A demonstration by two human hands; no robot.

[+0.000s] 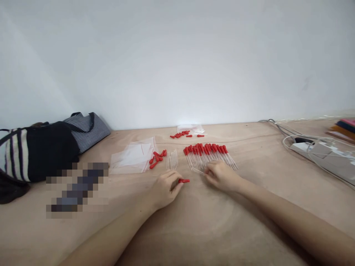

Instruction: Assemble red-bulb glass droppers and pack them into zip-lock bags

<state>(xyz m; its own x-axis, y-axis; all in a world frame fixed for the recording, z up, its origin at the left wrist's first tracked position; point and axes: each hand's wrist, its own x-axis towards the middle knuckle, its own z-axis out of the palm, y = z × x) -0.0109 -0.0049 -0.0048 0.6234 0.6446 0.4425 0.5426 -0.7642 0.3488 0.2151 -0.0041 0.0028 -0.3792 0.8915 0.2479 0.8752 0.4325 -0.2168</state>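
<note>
Loose red bulbs (157,158) — clear bags (130,157) alongside

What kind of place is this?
Maybe a work corner in a home or small workshop; I can't tell which. A wooden tabletop meets a plain wall, with a row of red-bulbed droppers laid out and a striped bag at the left.

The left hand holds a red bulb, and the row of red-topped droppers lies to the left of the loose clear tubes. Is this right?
Not quite: in the head view, the row of red-topped droppers lies to the right of the loose clear tubes. The left hand does hold a red bulb.
</note>
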